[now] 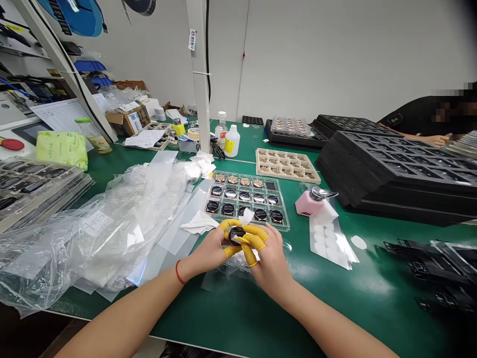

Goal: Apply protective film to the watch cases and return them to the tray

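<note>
Yellow finger cots cover fingers of both hands. My left hand, with a red string at its wrist, grips a round black watch face by its edge. My right hand pinches a white cloth against the same watch face. Just beyond them lies a clear plastic tray with round dark watch faces and, in its back row, gold-coloured pieces. Left of my hands, a crumpled white cloth rests on the table.
Plastic bags cover the left. A pink pump bottle stands beside white pads. Behind are a beige tray and a white bottle. Black foam trays are stacked at right, near another person.
</note>
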The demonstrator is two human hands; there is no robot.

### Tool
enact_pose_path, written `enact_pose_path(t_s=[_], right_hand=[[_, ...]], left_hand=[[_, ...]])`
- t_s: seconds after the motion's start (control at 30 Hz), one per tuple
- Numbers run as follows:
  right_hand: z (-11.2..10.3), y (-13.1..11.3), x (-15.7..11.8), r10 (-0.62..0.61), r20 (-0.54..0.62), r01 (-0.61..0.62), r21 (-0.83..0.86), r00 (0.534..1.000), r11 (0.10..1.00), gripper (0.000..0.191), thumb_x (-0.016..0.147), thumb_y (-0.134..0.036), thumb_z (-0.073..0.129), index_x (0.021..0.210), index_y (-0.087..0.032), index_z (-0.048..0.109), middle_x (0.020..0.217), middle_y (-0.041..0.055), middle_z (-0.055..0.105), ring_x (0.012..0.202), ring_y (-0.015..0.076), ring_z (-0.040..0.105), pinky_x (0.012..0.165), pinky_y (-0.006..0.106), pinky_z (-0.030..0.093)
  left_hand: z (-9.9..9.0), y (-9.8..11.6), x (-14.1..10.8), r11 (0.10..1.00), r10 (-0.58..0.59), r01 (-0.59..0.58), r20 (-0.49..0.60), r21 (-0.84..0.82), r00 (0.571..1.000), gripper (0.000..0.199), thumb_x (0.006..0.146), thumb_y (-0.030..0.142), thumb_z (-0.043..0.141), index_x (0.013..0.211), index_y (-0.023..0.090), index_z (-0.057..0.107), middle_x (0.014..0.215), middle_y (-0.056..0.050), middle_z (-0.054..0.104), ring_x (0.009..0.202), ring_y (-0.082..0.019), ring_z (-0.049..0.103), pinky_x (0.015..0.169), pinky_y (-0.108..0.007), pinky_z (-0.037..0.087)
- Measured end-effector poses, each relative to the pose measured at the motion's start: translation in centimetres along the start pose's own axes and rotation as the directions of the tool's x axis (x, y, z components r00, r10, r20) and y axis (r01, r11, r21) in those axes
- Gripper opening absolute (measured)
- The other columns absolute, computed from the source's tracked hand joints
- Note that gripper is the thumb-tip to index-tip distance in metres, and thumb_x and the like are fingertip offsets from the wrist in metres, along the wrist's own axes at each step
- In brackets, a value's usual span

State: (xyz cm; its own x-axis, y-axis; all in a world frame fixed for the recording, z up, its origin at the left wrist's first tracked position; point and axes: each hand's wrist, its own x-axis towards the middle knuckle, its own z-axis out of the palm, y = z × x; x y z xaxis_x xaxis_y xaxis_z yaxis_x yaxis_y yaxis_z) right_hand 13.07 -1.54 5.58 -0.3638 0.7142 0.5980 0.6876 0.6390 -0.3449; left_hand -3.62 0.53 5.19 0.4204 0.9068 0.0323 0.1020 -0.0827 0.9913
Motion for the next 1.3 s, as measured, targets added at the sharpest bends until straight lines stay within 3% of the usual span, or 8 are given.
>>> enact_pose_path(t_s=[0.3, 0.53, 0.73, 0.93, 1.03, 1.17, 1.3], right_hand=[[0.5, 0.2, -0.2, -0.048, 0.001, 0.048, -0.060, 0.999, 0.997, 0.022, 0.081, -0.012, 0.048, 0.098, -0.025, 0.053, 0.091, 0.0033, 0.058, 0.092, 0.0194, 0.052, 0.104, 0.055, 0.023], [1.2, 1.7, 0.2, -0.043, -0.093, 0.038, -0.060, 0.995, 0.997, 0.025, 0.079, -0.010, 0.046, 0.100, -0.022, 0.052, 0.089, 0.0045, 0.059, 0.086, 0.0195, 0.050, 0.097, 0.049, 0.032], [1.1, 2.6, 0.5, 0.030, -0.045, -0.033, -0.056, 0.999, 0.998, 0.016, 0.081, -0.014, 0.044, 0.092, -0.020, 0.055, 0.085, 0.0073, 0.058, 0.086, 0.0223, 0.050, 0.085, 0.043, 0.039], [-0.6, 2.9, 1.0, 0.141, 0.021, -0.143, 0.154, 0.990, 0.978, 0.016, 0.088, -0.019, 0.041, 0.096, -0.020, 0.055, 0.085, 0.0055, 0.060, 0.080, 0.0188, 0.051, 0.073, 0.034, 0.042], [-1.1, 2.7, 1.1, 0.081, 0.005, -0.081, 0.179, 0.997, 0.981, 0.019, 0.088, -0.017, 0.041, 0.100, -0.022, 0.055, 0.089, 0.0047, 0.060, 0.083, 0.0183, 0.050, 0.076, 0.035, 0.040], [-0.3, 2.1, 0.6, -0.105, 0.035, 0.103, 0.059, 0.994, 0.993, 0.021, 0.083, -0.011, 0.044, 0.097, -0.021, 0.057, 0.085, 0.0058, 0.058, 0.081, 0.0198, 0.047, 0.080, 0.039, 0.038], [0.6, 1.7, 0.2, -0.176, 0.033, 0.177, -0.019, 0.984, 0.984, 0.027, 0.077, -0.004, 0.044, 0.095, -0.019, 0.058, 0.084, 0.0060, 0.057, 0.080, 0.0192, 0.046, 0.084, 0.042, 0.037]], left_hand=[[0.1, 0.0, -0.2, 0.999, -0.009, 0.012, 0.067, -0.040, 0.998, 0.041, 0.076, 0.021, 0.060, 0.114, 0.023, 0.045, 0.091, -0.001, 0.058, 0.073, -0.012, 0.056, 0.066, -0.024, 0.046], [0.4, 0.4, -0.2, 0.999, -0.020, 0.024, 0.139, -0.029, 0.990, 0.040, 0.077, 0.029, 0.062, 0.113, 0.022, 0.048, 0.096, -0.003, 0.060, 0.083, -0.017, 0.058, 0.074, -0.030, 0.048], [0.3, 0.1, 0.0, 0.995, -0.053, 0.068, 0.188, -0.072, 0.981, 0.048, 0.075, 0.029, 0.065, 0.118, 0.022, 0.045, 0.094, -0.003, 0.061, 0.084, -0.018, 0.059, 0.076, -0.033, 0.048], [0.4, 0.2, 0.0, 0.983, -0.130, 0.151, 0.189, -0.103, 0.973, 0.048, 0.072, 0.028, 0.068, 0.114, 0.021, 0.045, 0.093, -0.003, 0.060, 0.081, -0.016, 0.058, 0.075, -0.031, 0.048], [0.4, 0.0, 0.1, 0.986, -0.141, 0.152, 0.152, -0.066, 0.978, 0.048, 0.073, 0.029, 0.068, 0.114, 0.022, 0.045, 0.091, -0.002, 0.059, 0.077, -0.014, 0.057, 0.070, -0.028, 0.047], [0.2, -0.2, 0.2, 0.990, -0.126, 0.132, 0.124, -0.044, 0.984, 0.045, 0.073, 0.029, 0.067, 0.112, 0.021, 0.046, 0.088, -0.001, 0.059, 0.072, -0.013, 0.055, 0.065, -0.025, 0.045], [-0.1, -0.3, 0.3, 0.985, -0.122, 0.131, 0.090, -0.109, 0.988, 0.052, 0.070, 0.028, 0.070, 0.115, 0.020, 0.044, 0.093, -0.003, 0.059, 0.073, -0.012, 0.055, 0.064, -0.023, 0.044]])
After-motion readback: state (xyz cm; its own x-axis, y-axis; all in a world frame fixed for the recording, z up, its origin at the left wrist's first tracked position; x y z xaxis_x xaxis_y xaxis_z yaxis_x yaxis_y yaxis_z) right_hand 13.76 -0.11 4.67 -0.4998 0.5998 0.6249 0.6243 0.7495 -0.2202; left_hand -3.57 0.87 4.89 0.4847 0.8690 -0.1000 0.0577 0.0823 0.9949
